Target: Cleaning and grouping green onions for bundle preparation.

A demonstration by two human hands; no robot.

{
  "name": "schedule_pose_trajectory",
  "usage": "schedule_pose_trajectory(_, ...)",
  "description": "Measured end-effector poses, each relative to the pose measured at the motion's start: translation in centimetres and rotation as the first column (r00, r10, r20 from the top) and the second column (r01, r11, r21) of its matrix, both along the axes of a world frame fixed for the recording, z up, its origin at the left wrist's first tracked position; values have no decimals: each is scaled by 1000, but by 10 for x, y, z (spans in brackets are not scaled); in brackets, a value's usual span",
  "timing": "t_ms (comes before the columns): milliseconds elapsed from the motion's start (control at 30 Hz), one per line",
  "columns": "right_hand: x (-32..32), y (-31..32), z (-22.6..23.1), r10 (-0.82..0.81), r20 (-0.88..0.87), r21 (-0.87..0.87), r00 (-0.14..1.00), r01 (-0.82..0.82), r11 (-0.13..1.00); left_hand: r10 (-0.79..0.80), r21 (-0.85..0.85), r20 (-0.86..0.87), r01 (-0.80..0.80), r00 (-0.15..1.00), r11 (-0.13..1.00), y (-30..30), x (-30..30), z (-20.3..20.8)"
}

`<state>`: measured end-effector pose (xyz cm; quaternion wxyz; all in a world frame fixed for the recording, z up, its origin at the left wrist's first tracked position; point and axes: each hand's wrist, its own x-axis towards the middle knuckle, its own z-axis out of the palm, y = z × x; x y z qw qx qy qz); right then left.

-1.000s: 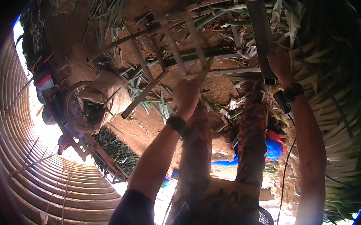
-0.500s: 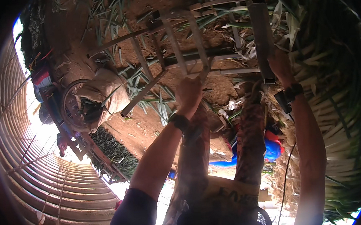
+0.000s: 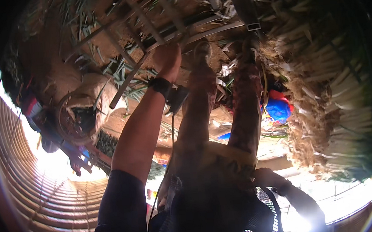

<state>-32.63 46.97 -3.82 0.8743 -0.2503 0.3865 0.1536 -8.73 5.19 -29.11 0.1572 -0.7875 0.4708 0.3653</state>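
Observation:
My left hand (image 3: 168,60) is closed around a bar of a metal frame (image 3: 127,79) that has several crossbars. The frame stands on the ground in front of my feet, and a thick square tube (image 3: 243,8) forms its right end. A dark watch-like band sits on my left wrist, with a small black box (image 3: 178,98) and cord beside it. My right hand (image 3: 268,178) is back beside my waist, off the frame. It is in shadow, and its fingers are too dark to make out.
To the right rises a stack of long green-leaved stalks (image 3: 344,92) with pale, root-covered ends. A blue and red bundle (image 3: 277,109) lies by my right leg. A light sack (image 3: 104,93) and a round-rimmed object (image 3: 65,118) are at the left. Cut leaves litter the soil.
My right hand has left the tube and come back to my waist. In view, the frame and my left hand have shifted up and left.

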Motion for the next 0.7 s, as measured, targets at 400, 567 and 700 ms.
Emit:
schedule_pose_trajectory(400,132,33,-105,-554,-575,-191,602,560,806,294,168,-227,-259,929,951,-9,-10,22)
schedule_pose_trajectory(567,145,43,-223,-633,-617,-289,467,615,734,192,251,-330,-111,924,962,-8,8,23)
schedule_pose_trajectory(700,170,74,-297,-674,-592,-297,442,659,692,-238,226,-441,364,866,904,-13,16,49)
